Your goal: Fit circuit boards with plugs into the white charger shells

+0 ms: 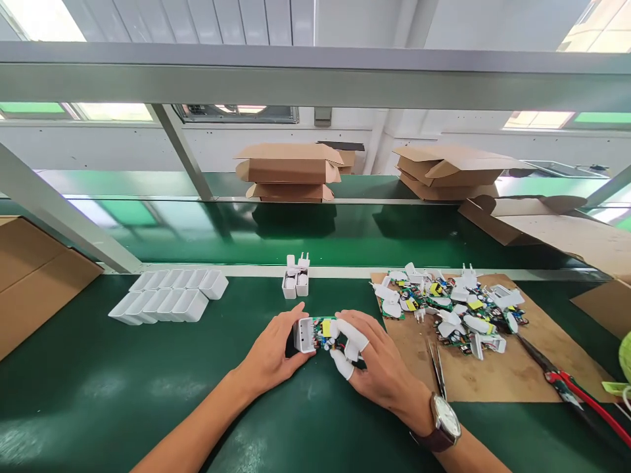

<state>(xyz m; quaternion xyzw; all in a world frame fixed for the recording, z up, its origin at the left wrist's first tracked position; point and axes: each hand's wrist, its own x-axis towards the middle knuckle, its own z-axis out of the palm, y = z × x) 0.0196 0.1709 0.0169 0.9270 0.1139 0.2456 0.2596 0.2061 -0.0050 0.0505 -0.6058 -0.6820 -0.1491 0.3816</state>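
My left hand (280, 341) is closed around a white plastic housing (305, 335). A green circuit board (325, 332) with a yellow transformer and other small parts sits at the housing's open side. My right hand (369, 348), with white finger cots on thumb and fingertip, grips the board's right end; a white plastic piece shows there. How far the board is inside the housing I cannot tell. Beyond my hands stand white adapters with plug prongs (296, 276). At left, white empty housings (165, 297) are lined up in two rows.
Loose circuit boards with white plug parts (453, 305) are heaped on a brown cardboard sheet (409, 355). Tweezers (438, 370) and red-handled cutters (562, 381) lie on it. Cardboard boxes (290, 164) stand behind, beyond the green conveyor surface (355, 243). An open carton (44, 282) is at left.
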